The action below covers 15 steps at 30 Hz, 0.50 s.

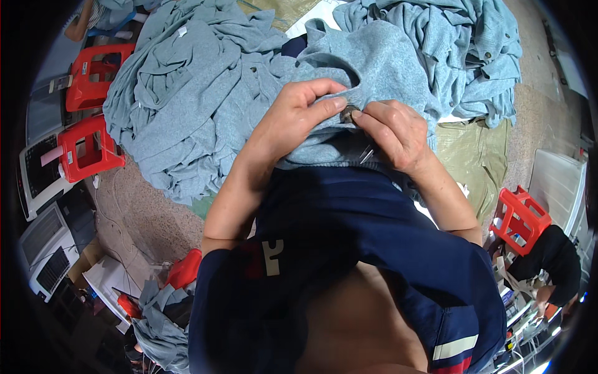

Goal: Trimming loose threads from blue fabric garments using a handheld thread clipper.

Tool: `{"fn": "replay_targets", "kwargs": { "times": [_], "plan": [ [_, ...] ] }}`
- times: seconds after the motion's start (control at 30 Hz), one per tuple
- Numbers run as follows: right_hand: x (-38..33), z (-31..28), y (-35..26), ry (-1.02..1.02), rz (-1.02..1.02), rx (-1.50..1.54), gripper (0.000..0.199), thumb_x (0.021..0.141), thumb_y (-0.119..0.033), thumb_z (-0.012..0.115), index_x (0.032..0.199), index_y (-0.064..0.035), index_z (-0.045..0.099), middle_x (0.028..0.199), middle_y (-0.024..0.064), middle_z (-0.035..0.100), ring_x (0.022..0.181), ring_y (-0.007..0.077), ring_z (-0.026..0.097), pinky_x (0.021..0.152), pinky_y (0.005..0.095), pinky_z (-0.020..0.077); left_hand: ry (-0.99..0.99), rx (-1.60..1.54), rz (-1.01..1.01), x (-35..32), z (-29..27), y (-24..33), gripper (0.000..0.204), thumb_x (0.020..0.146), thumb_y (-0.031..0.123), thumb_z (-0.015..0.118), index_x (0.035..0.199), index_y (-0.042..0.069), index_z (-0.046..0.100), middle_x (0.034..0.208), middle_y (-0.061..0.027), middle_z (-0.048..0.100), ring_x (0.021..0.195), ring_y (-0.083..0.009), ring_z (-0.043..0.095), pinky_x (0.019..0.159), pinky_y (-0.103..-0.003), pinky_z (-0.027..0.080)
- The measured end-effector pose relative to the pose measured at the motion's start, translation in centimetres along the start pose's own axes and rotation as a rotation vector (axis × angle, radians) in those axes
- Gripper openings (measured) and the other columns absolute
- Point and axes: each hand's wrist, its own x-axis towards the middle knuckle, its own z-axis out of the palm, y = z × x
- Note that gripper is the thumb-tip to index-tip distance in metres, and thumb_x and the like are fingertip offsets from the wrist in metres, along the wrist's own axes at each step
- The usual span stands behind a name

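A grey-blue knit cardigan (380, 56) lies across my lap, with a dark round button (349, 114) at its edge. My left hand (299, 115) pinches the knit beside the button, its thumb nearly touching it. From the other side, the closed thumb and fingers of my right hand (393, 132) grip the button's edge. Two thin metal points, perhaps of tweezers or thread snips (366, 154), stick out below the right palm; the rest of that tool is hidden by the hand.
Large heaps of similar knitwear lie at left (180, 93) and right (461, 50). Red plastic stools stand at left (78, 149) and right (529, 215). Another person in black (548, 262) is at the lower right. Cables (115, 218) trail over the floor at left.
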Motion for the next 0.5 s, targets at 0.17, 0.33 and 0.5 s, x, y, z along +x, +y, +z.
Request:
{"fn": "replay_targets", "kwargs": {
  "times": [0.17, 0.33, 0.5],
  "plan": [
    [1.1, 0.6, -0.1, 0.017, -0.015, 0.019, 0.028, 0.068, -0.008, 0.068, 0.094, 0.0002, 0.066, 0.089, 0.0076, 0.061, 0.067, 0.0174, 0.061, 0.054, 0.0269, 0.0499, 0.080, 0.316, 0.055, -1.3, -0.6, 1.1, 0.028, 0.090, 0.018, 0.063, 0.107, -0.005, 0.064, 0.088, -0.0079, 0.066, 0.086, -0.0137, 0.060, 0.079, -0.028, 0.048],
    [1.9, 1.0, -0.2, -0.027, 0.011, 0.103, 0.025, 0.069, -0.005, 0.068, 0.093, -0.0003, 0.065, 0.091, 0.0087, 0.061, 0.071, 0.0181, 0.062, 0.055, 0.0278, 0.0515, 0.095, 0.593, 0.304, -1.8, -1.0, 1.6, 0.035, 0.084, 0.020, 0.070, 0.107, -0.006, 0.063, 0.091, -0.0107, 0.065, 0.082, -0.0213, 0.064, 0.076, -0.031, 0.049],
    [3.6, 1.7, -0.4, 0.007, 0.309, 0.442, 0.046, 0.068, 0.008, 0.065, 0.111, -0.0049, 0.059, 0.110, 0.0118, 0.060, 0.085, 0.0287, 0.066, 0.066, 0.0325, 0.0550, 0.141, 0.744, 0.431, -2.2, -1.1, 2.0, 0.029, 0.077, 0.008, 0.077, 0.101, -0.004, 0.064, 0.085, -0.0102, 0.062, 0.074, -0.0212, 0.060, 0.067, -0.029, 0.047]
  ]
}}
